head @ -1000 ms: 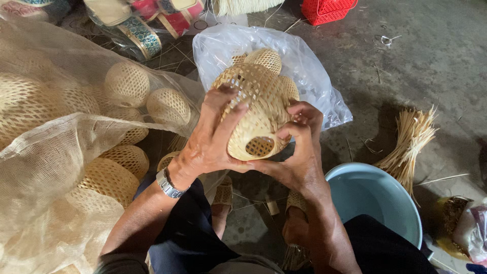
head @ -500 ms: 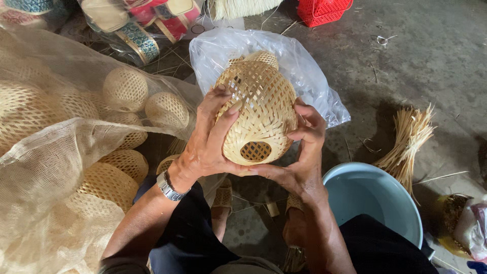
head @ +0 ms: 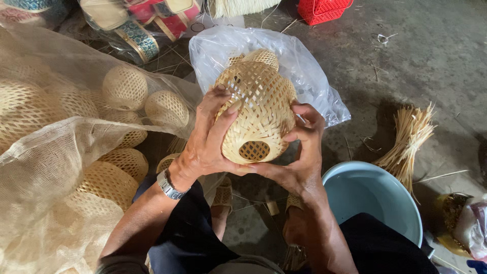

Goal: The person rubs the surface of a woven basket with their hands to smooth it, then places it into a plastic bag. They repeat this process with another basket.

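I hold a rounded woven bamboo basket (head: 257, 109) in front of me, its small latticed end facing the camera. My left hand (head: 207, 137), with a metal watch on the wrist, wraps its left side, fingers spread over the weave. My right hand (head: 299, 152) cups the right side and underside. Behind the basket lies a clear plastic bag (head: 299, 71) with another woven piece (head: 261, 56) poking out of it.
A large mesh sack (head: 56, 147) on the left holds several woven bamboo balls (head: 125, 87). A light blue basin (head: 375, 198) sits at lower right, a bundle of bamboo strips (head: 408, 139) beside it. A red plastic basket (head: 324, 9) stands at the top.
The basket has been turned in my hands and lifted a little; its latticed end now faces the camera more squarely. Both hands kept their hold.
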